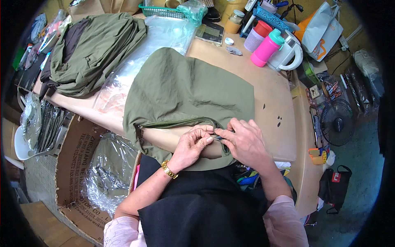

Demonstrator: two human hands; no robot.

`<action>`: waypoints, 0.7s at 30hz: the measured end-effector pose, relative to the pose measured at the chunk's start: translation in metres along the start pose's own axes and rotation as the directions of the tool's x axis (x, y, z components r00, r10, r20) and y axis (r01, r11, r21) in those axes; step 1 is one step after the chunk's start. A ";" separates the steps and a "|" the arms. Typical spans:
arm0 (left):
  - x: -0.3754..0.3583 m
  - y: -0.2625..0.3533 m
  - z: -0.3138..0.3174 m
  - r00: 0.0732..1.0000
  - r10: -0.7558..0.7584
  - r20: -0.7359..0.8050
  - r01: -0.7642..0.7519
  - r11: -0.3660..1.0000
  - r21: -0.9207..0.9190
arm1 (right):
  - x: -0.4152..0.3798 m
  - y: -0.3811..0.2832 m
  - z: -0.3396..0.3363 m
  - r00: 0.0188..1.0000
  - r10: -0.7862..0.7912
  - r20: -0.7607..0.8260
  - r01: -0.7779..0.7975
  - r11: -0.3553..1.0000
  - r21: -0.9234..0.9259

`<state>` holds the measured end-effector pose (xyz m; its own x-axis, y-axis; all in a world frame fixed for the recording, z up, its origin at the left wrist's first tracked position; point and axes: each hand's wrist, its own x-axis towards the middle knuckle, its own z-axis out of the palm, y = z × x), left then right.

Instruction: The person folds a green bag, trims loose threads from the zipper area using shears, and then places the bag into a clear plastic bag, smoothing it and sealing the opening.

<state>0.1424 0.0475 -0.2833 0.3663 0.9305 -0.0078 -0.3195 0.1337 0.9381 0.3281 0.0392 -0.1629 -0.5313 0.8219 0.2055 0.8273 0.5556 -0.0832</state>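
Observation:
An olive-green fabric piece [185, 88] lies spread on the table, its long edged opening facing me. My left hand [192, 147], with a gold watch on the wrist, pinches the edge of that opening near its right end. My right hand [245, 140] is closed right beside it, fingertips almost touching the left ones. A small dark slim tool [219, 138] shows between the right fingers, too small to name for certain. The tabletop shows through the opening, under my left hand.
Folded olive garments [94, 53] are stacked at the left, beside clear plastic sheets [144, 53]. A pink bottle [266, 49] and a white kettle [288, 53] stand at the back right. An open cardboard box [74, 173] holds plastic-wrapped goods below left. A black fan [337, 123] is at right.

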 end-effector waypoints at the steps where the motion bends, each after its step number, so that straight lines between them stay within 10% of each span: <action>1: 0.000 0.001 -0.001 1.000 0.028 0.013 -0.029 0.999 0.029 | 0.003 -0.001 -0.001 0.999 -0.041 -0.010 0.040 0.997 -0.060; 13: -0.040 0.050 -0.029 0.989 0.137 0.054 -0.139 0.990 0.024 | 0.006 -0.002 0.007 0.996 -0.084 -0.026 0.078 0.984 -0.160; 16: -0.081 0.088 -0.085 0.929 0.295 -0.226 -0.357 0.874 -0.328 | 0.000 -0.002 0.004 0.956 0.285 -0.069 -0.251 0.918 0.308; 18: -0.086 0.111 -0.094 0.767 0.607 -0.208 -0.477 0.756 0.449 | 0.003 -0.009 0.020 0.952 0.304 -0.031 -0.276 0.899 0.339; 21: -0.057 0.127 -0.063 0.768 0.624 0.141 -0.203 0.028 0.979 | 0.005 0.014 0.061 0.955 0.295 -0.033 -0.263 0.892 0.367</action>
<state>0.0263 0.0330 -0.1857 0.2051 0.7503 0.6284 0.7722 -0.5186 0.3672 0.3255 0.0590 -0.2226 -0.2577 0.9446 0.2035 0.8106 0.3260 -0.4864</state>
